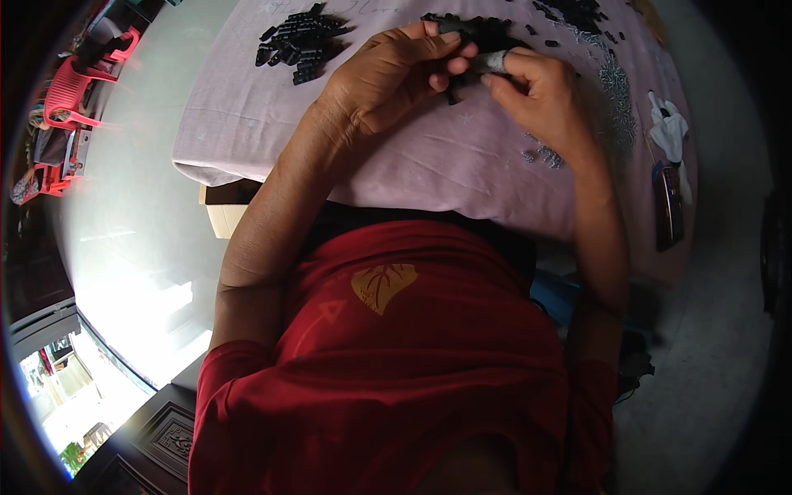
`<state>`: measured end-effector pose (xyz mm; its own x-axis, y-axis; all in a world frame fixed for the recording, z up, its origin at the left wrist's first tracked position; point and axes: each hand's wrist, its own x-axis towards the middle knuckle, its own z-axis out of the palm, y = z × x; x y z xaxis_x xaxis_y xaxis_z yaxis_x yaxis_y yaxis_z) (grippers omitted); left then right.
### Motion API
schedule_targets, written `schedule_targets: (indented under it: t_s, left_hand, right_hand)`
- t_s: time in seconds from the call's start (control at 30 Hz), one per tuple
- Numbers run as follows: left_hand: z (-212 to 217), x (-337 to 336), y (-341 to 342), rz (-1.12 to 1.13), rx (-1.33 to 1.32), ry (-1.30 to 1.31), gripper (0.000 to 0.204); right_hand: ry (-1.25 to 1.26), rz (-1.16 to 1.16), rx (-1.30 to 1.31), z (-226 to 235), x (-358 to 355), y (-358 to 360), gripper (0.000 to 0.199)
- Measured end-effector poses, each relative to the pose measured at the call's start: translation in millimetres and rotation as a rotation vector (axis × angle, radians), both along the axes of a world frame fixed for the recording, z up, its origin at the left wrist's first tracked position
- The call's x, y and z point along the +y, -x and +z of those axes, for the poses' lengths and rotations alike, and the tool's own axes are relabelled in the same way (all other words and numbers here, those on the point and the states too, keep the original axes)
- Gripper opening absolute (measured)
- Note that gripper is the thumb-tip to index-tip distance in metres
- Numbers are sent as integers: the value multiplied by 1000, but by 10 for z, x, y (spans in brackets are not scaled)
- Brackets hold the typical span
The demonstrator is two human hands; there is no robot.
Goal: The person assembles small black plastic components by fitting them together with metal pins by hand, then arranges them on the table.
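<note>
1. Left hand (396, 70): fingers pinched on small black part (452, 27), over lilac cloth (429, 165).
2. Right hand (536, 91): fingertips closed on grey piece (493, 60), just right of left fingertips, touching.
3. Black parts pile (299, 43) left, nearer left hand.

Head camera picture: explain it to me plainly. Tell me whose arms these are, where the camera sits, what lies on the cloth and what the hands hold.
There is no machine here. A person wears a wide fisheye camera on the head, looking down, so the red shirt fills the bottom and straight edges bend near the rim. Both forearms belong to that person. In front is a table under a pale purple cloth. On it lie a heap of small black parts at the far left, more black parts farther right, and a scatter of small silvery pieces. The left hand and the right hand meet over the cloth, pinching a small dark part between the fingertips; its exact shape is too small to tell.
</note>
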<state>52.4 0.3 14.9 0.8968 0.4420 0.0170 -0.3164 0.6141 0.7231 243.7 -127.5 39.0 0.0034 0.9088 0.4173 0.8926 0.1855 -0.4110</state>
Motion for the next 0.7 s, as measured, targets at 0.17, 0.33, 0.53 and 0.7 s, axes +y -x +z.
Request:
schedule_targets:
  t_s: [0.17,0.33,0.53,0.7]
  left_hand:
    - [3,-59,-14,34,54,-151,12]
    - [9,-87,-10,4,96,-276,22]
    - [8,-106,-8,-3,111,-423,20]
    - [29,-118,0,45,106,-379,17]
  right_hand:
    - [-41,49,590,106,-14,32,10]
    - [-11,63,537,82,-19,9,12]
    - [-101,77,376,33,-9,15,9]
    - [-128,43,330,74,-12,84,10]
